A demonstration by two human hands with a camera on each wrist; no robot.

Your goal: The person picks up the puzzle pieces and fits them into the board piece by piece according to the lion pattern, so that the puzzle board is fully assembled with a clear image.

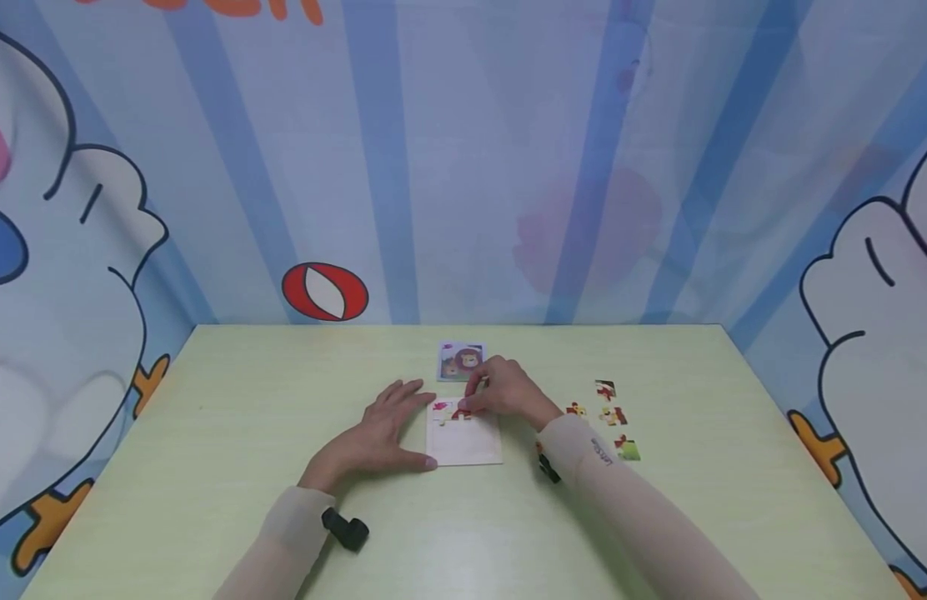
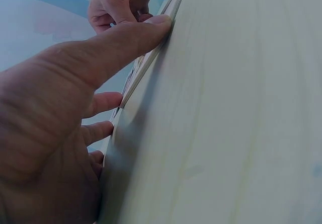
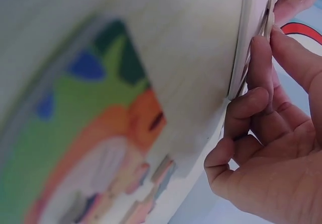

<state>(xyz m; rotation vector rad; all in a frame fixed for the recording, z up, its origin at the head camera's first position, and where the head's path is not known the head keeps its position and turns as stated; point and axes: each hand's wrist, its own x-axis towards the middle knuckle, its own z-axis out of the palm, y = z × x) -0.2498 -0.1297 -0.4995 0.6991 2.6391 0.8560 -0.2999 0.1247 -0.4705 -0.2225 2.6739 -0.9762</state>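
Note:
A white square puzzle board (image 1: 463, 446) lies on the table, with a few joined pieces (image 1: 443, 408) along its far edge. My left hand (image 1: 373, 437) rests at the board's left side, its fingers extended. The left thumb (image 2: 158, 22) touches the near corner, and the index fingertip is at the far left corner. Over the board's far part, my right hand (image 1: 508, 390) pinches a jigsaw piece between thumb and index finger. In the right wrist view that piece (image 3: 270, 20) shows as a thin edge; its printed face is hidden.
Just beyond the board lies a picture card with a lion (image 1: 461, 361). Several loose jigsaw pieces (image 1: 613, 416) are scattered to the right of it, some partly behind the right forearm. A blurred green and orange piece (image 3: 100, 123) lies close to the right wrist camera.

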